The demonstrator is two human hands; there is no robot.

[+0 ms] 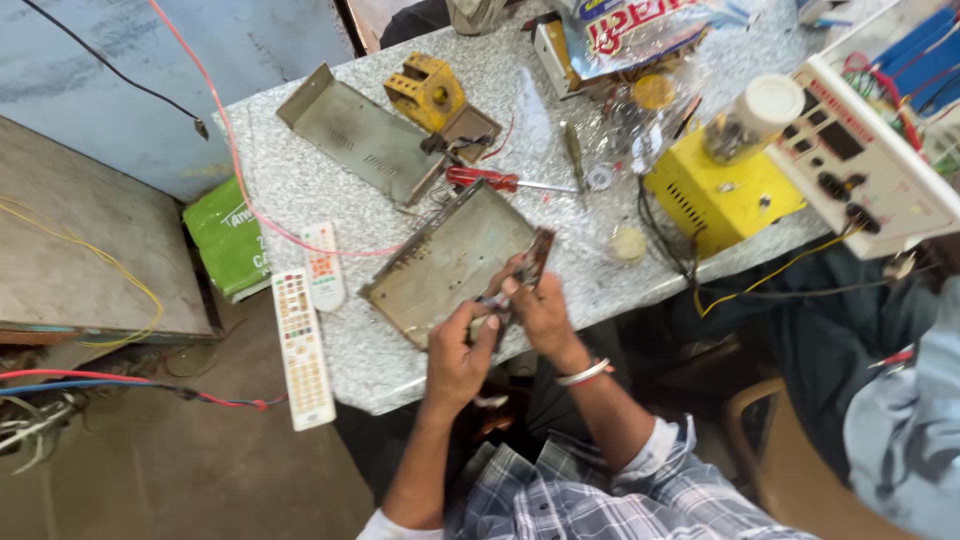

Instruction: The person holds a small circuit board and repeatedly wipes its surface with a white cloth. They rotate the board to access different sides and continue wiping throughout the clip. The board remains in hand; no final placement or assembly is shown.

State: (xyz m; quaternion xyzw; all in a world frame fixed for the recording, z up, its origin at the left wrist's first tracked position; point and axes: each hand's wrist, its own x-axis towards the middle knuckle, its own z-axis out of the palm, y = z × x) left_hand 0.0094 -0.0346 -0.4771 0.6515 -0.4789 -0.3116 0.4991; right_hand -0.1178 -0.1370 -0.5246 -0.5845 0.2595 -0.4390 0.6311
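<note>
My left hand (458, 355) and my right hand (545, 315) meet at the near edge of a speckled grey worktop (300, 185). Together they grip a small brown circuit board (532, 262) tilted on edge, with a small tool or part between the fingers that I cannot make out. Just left of the board lies an open flat metal case (440, 262). My right wrist wears a white bangle (585, 374).
Two white remote controls (302, 345) (323, 263), a bent metal cover (352, 130), a yellow soldering stand (428, 92), a red-handled screwdriver (485, 180), a yellow box (718, 195) with a jar, and a white instrument panel (860, 150) crowd the worktop. Another person's sleeve (900, 420) is at right.
</note>
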